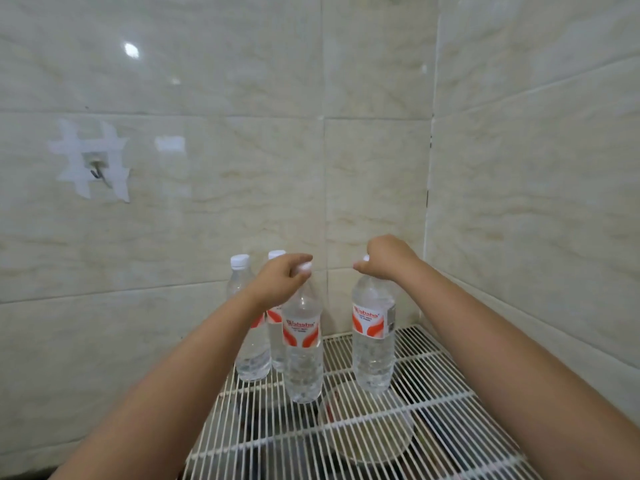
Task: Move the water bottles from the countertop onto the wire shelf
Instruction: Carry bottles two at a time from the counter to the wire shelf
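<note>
over the wire shelf (433, 403), both hands (282, 278) (388, 259) pinch bottles (302, 344) (373, 337), hiding caps.

Both bare forearms reach forward and upward from the lower corners, converging toward the middle; the left hand (282, 277) is seen from the back, wrist bent slightly down, its fingers curled round a white cap (305, 267) that shows past the knuckles; the right hand (384, 259) sits a little higher and well apart from the left, knuckles up, fingers curled and pinching another white cap (362, 261), of which only a sliver shows; both elbows lie out of view.
</note>
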Action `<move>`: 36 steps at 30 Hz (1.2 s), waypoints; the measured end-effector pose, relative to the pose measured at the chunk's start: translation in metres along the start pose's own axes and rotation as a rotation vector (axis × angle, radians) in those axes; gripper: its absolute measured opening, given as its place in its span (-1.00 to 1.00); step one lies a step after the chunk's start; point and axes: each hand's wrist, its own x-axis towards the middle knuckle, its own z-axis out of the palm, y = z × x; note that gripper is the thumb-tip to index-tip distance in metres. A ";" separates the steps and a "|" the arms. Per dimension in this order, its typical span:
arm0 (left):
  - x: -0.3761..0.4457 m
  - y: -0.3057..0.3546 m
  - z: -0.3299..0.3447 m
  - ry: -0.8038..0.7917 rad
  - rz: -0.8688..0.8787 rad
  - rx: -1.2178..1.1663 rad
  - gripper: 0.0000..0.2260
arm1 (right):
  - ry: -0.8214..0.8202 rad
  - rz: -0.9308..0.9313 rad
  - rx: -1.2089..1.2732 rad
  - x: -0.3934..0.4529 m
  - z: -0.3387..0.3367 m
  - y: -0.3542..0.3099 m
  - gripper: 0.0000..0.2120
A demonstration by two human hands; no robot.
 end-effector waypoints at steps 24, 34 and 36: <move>-0.010 -0.019 -0.019 -0.036 -0.025 0.098 -0.54 | -0.086 -0.230 -0.038 -0.015 -0.007 -0.009 -0.63; -0.017 -0.004 0.006 0.246 -0.047 0.003 -0.70 | -0.137 -0.307 0.228 -0.018 -0.003 0.014 -0.55; -0.017 -0.005 0.006 0.252 -0.054 0.007 -0.68 | -0.125 -0.296 0.266 -0.019 -0.004 0.017 -0.55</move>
